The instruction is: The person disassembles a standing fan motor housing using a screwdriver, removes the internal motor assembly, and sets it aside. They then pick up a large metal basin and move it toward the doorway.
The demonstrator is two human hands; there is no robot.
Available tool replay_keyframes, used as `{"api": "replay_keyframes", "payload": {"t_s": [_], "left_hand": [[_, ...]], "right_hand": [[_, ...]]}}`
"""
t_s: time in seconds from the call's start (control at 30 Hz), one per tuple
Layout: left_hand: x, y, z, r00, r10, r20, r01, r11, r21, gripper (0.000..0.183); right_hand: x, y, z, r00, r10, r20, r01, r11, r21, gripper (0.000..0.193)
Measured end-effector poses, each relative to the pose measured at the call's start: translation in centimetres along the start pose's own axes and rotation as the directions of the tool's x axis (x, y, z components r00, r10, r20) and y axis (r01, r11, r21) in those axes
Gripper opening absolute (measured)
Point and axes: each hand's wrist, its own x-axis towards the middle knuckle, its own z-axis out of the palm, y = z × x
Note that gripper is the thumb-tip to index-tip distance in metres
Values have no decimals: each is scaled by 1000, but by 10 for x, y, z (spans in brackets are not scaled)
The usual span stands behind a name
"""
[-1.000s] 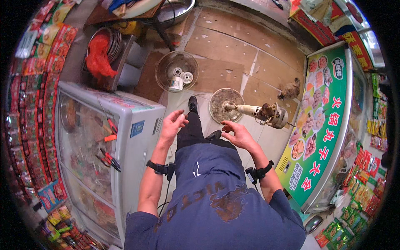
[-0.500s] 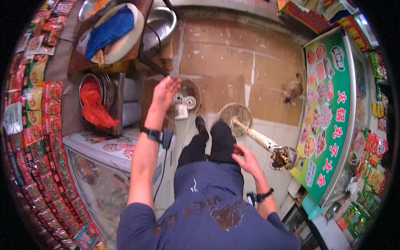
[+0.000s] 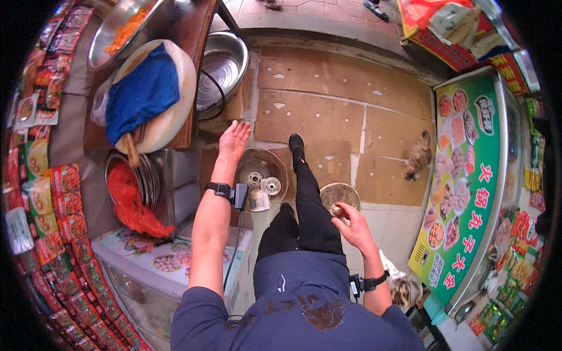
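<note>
My left hand [image 3: 236,142] is held out in front, palm up, fingers stretched and holding nothing. Below it on the floor stands a round wire basket [image 3: 284,169] with several white spool-like rolls [image 3: 271,185] and a white tub [image 3: 259,200] in or beside it. My right hand [image 3: 354,228] hangs near my right thigh, fingers loosely bent and apart, with nothing visible in it. It partly covers the round base [image 3: 345,191] of a floor stand. The stand's metal-capped top [image 3: 406,291] shows beside my right wrist.
On the left, a wooden table [image 3: 196,76] bears a round cutting board [image 3: 186,88] with a blue cloth [image 3: 146,88]. A metal basin [image 3: 225,64] stands beside it. A green-fronted freezer [image 3: 462,175] lines the right. A cat [image 3: 418,155] is on the cardboard-covered floor [image 3: 316,117].
My right leg has swung forward and the whole view has shifted ahead. My left hand has turned palm up; my right hand stays low by the thigh. The floor stand now sits nearer my right side.
</note>
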Motion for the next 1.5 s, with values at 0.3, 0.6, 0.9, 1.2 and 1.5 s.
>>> {"api": "replay_keyframes", "payload": {"t_s": [0.3,0.6,0.9,1.2,1.5], "left_hand": [[313,9,-64,983,40,-179,-39,999,8,24],[398,36,-49,884,27,-467,-238,885,-399,73],[416,51,-63,823,391,-412,-360,920,153,54],[409,117,-47,901,115,-417,-301,860,-412,18],[309,84,-40,857,101,-506,-268,925,-269,20]], "right_hand": [[124,98,-47,917,397,-35,-397,900,-180,50],[223,85,-81,850,527,9,-523,846,-105,51],[281,72,-90,850,517,102,-496,850,-174,49],[301,72,-90,855,489,174,-454,867,-207,49],[271,38,-84,836,519,179,-502,854,-136,47]]}}
